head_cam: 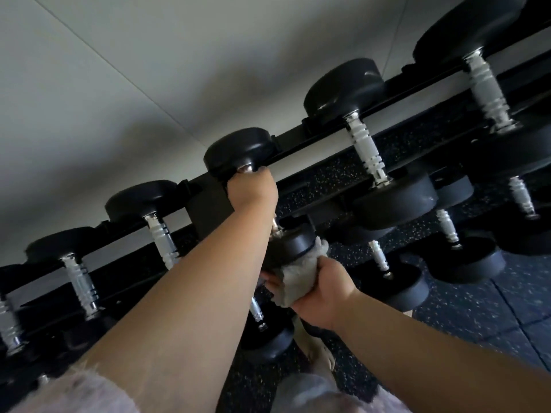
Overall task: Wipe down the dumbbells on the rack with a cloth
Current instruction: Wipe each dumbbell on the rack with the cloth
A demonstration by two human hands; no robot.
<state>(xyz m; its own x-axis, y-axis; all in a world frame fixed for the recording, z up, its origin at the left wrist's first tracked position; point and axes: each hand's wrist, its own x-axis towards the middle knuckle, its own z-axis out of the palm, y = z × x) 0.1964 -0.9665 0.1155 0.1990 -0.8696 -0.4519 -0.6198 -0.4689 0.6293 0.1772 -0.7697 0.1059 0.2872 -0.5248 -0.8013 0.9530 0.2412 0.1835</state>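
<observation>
Now left hand (252,189) grips dumbbell (238,150) handle; right hand (325,293) fingers press cloth (298,278) against head.

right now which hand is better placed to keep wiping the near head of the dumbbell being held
Right. The right hand holds the cloth against the near head; the left hand grips the handle.

arms (185,296): bare | sleeve (74,391): pale pink, fuzzy | shorts (301,391): grey

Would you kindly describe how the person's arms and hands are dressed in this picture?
Both forearms are bare, with no gloves, watch or rings showing on the left hand or right hand. A pale, fuzzy pinkish sleeve shows at the bottom edge, by the left upper arm.
</observation>
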